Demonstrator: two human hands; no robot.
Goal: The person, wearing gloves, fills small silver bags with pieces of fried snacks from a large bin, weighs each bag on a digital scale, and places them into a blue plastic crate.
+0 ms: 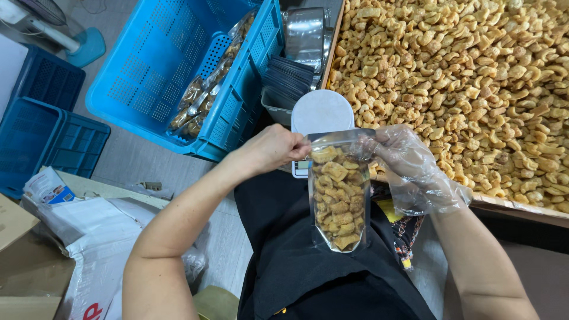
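Note:
A clear stand-up pouch [339, 192] filled with golden fried snack pieces hangs upright in front of my lap. My bare left hand [274, 148] pinches its top left corner. On the other side, my right hand [409, 163], in a loose clear plastic glove, grips the top right corner. Just behind the pouch sits a small white kitchen scale [320, 111], its lower part hidden by the bag. A wide wooden tray [510, 205] heaped with the same fried snack pieces [468, 71] fills the upper right.
A large blue plastic crate [160, 65] on the floor at left holds several filled pouches [207, 89]. A stack of empty dark pouches [287, 80] in a grey bin and a shiny metal bowl [305, 32] lie by the tray. Smaller blue crates [44, 127], cardboard and white sacks [89, 237] sit lower left.

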